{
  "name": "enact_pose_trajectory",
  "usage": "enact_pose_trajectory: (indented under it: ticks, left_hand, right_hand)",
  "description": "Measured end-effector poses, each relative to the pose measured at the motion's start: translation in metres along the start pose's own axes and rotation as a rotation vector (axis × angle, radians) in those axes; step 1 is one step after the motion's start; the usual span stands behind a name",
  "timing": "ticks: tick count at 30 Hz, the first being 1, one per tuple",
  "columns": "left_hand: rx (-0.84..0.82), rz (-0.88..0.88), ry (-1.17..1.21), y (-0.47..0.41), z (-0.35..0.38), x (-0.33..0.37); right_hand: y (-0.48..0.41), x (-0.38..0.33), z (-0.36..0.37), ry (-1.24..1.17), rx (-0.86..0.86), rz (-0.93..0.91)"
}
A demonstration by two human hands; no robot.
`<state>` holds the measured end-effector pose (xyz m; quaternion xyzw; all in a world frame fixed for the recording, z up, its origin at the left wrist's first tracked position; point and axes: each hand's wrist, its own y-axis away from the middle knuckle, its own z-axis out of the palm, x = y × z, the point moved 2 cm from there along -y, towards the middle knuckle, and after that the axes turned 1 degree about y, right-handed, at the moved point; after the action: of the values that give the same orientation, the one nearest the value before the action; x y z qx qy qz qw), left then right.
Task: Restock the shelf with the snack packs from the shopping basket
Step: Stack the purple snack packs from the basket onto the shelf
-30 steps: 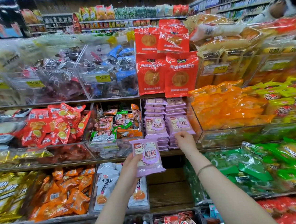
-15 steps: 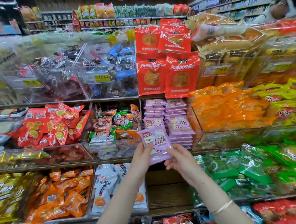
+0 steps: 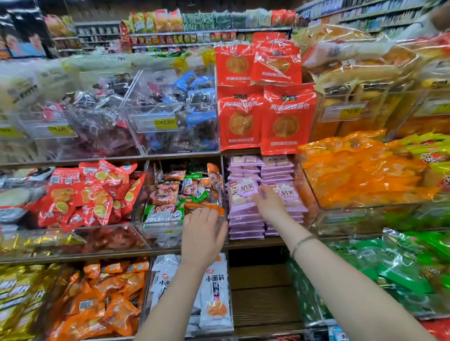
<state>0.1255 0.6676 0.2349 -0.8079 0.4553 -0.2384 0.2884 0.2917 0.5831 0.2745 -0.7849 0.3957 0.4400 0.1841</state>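
A purple snack pack (image 3: 242,193) lies tilted on top of the left of two purple pack stacks (image 3: 247,221) on the middle shelf. My right hand (image 3: 268,203) pinches that pack by its right edge, in front of the right purple stack (image 3: 285,193). My left hand (image 3: 203,234) hovers lower left of the stacks with relaxed fingers and holds nothing. It is in front of the clear bin of mixed snacks (image 3: 178,196). The shopping basket is out of view.
Red bread bags (image 3: 265,116) hang right above the purple stacks. Orange packs (image 3: 362,173) fill the bin to the right, red packs (image 3: 89,195) the bin to the left. Below the stacks is a bare wooden shelf gap (image 3: 261,293) beside white noodle packs (image 3: 214,293).
My left hand let go of the purple pack and dropped back to the left. My right hand carried the pack up and forward onto the left purple stack.
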Motion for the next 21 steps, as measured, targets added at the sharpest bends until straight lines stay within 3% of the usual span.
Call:
enact_pose_trajectory:
  ticks: [4,8,14,17,21]
  left_hand:
    - [0.013,-0.007,-0.011,0.001,0.001,0.001]
    - [-0.031,-0.006,-0.023,0.0,0.001,0.0]
    - [-0.15,-0.066,0.109,0.003,-0.015,0.01]
    - [-0.134,-0.212,0.397,0.036,-0.023,0.037]
    - [-0.196,-0.506,0.679,0.119,-0.018,0.078]
  right_hand:
    - [-0.005,0.006,-0.001,0.445,0.047,-0.16]
    - [-0.009,0.005,-0.006,0.549,-0.032,-0.152]
    - [0.027,0.006,-0.024,0.194,-0.029,-0.245]
    - [0.069,0.038,-0.034,-0.079,-0.052,-0.209]
    - [0.131,0.114,-0.034,-0.216,-0.123,-0.084]
